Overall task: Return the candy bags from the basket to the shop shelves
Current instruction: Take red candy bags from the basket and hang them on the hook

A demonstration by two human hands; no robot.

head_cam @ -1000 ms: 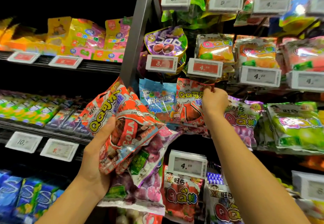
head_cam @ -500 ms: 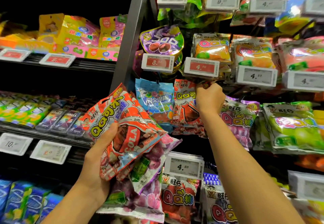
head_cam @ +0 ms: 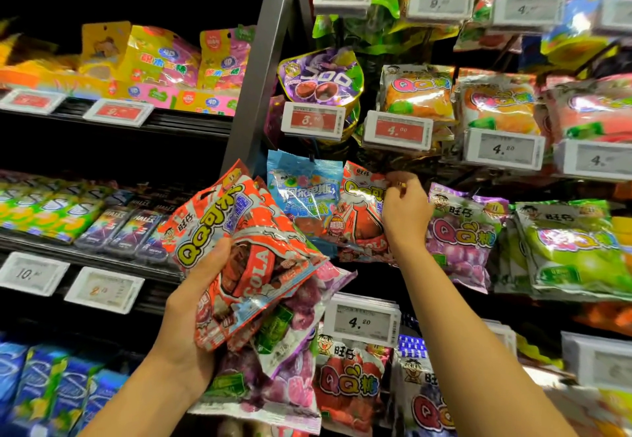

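Since the earlier frame the right hand (head_cam: pixel 405 212) has dropped slightly, pinching the red cola bag (head_cam: pixel 364 217) hanging at its peg. A stack of bags (head_cam: pixel 253 265) is gripped by the left hand (head_cam: pixel 191 320). If released before the hole is seated, the bag could fall.

We are in a shop's sweets aisle: glossy plastic candy bags (head_cam: pixel 417 94) hang in rows on pegs, white rectangular electronic price tags (head_cam: pixel 502 149) sit below them, and dark metal shelves (head_cam: pixel 191 122) carry more packets.
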